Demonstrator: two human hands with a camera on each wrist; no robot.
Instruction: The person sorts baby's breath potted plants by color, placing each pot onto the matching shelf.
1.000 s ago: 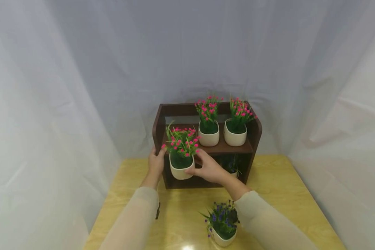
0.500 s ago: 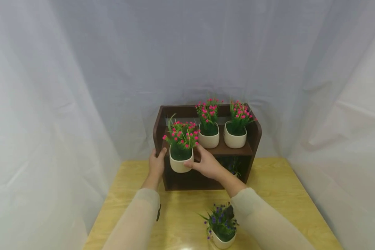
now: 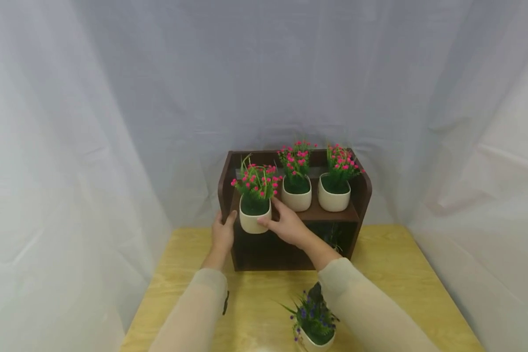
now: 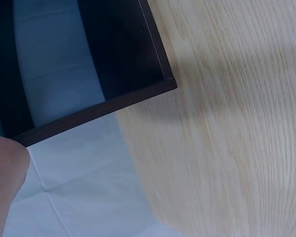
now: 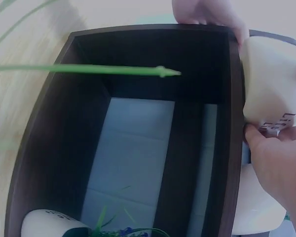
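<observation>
My right hand (image 3: 288, 226) grips a white flowerpot (image 3: 255, 224) with pink artificial flowers, thumb at the front of the pot. The pot is at the front edge of the upper board of a dark brown two-tier shelf (image 3: 273, 264), left end. My left hand (image 3: 223, 237) holds the shelf's left side panel, thumb in front. In the right wrist view, the held pot (image 5: 271, 79) is right beside the board's edge, and fingers of the left hand (image 5: 209, 12) curl over the side panel. Only a bit of the left hand (image 4: 5, 168) shows in the left wrist view.
Two pots of pink flowers, one in the middle (image 3: 297, 200) and one on the right (image 3: 334, 199), stand on the upper board. A pot with purple flowers (image 5: 52, 224) sits in the lower compartment. Another purple-flowered pot (image 3: 317, 340) stands on the wooden table (image 3: 255, 313) near my right sleeve.
My right hand has raised the pink-flowered pot and moved it toward the shelf, from in front of the lower compartment to the upper board's edge. The left hand keeps its hold on the side panel.
</observation>
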